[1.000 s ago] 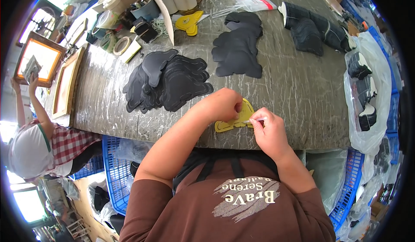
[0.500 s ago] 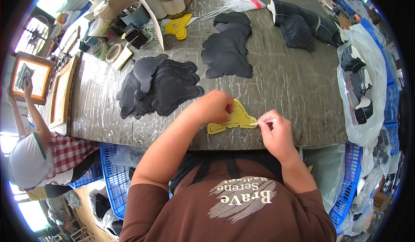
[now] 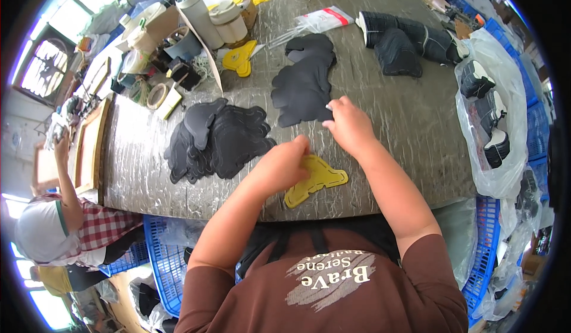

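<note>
A flat yellow template with slots along its edges lies near the table's front edge. My left hand is closed at its upper left side, fingertips gripping it. Whether a black piece lies under the template, I cannot tell. My right hand is over the lower right edge of a spread of black shaped pieces. Its fingers are pinched round a thin white pen, mostly hidden, only a bit showing at the fingertips. Left of my hands lies a heap of black cut pieces with pale outlines.
More yellow templates lie beyond the heap, near jars and tubs. A dark roll and a clear bag of shoes are at right. Blue baskets stand below the table. A co-worker works at left beside wooden frames.
My right hand has gone from the template's right end up to the black pieces. My left hand stays at the template, which now sits more tilted. The co-worker's wooden frame has been lowered.
</note>
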### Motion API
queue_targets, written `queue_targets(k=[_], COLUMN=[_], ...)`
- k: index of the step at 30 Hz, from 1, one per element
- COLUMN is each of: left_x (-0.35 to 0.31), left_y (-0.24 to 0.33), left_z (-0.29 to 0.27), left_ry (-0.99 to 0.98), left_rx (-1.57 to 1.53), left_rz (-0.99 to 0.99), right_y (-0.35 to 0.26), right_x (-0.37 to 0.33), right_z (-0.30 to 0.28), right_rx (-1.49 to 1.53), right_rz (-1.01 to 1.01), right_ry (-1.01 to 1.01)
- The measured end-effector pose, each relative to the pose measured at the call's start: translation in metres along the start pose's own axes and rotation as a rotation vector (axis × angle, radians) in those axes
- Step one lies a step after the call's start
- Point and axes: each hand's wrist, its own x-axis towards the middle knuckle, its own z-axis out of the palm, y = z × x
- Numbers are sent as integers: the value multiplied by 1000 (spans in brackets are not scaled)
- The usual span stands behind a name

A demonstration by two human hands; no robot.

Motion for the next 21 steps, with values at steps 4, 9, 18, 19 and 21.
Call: queue_targets(k=[4, 9, 18, 19, 21], left_x=[-32, -59, -5, 4, 11], left_y=[-38, -90, -16, -11, -2], left_z=[-38, -70, 15, 25, 38], left_ry=[194, 630, 206, 231, 310], left_rx=[-195, -81, -433, -380, -245], left_rz=[-150, -218, -115, -73, -6], right_y=[10, 11, -10, -10, -10], right_x=[3, -31, -122, -122, -125], right_z=[6, -17, -39, -36, -32], right_rx=[-21, -3, 164, 165, 135], right_rz=[69, -16, -31, -35, -53], right_ry=[-137, -156, -136, -140, -116])
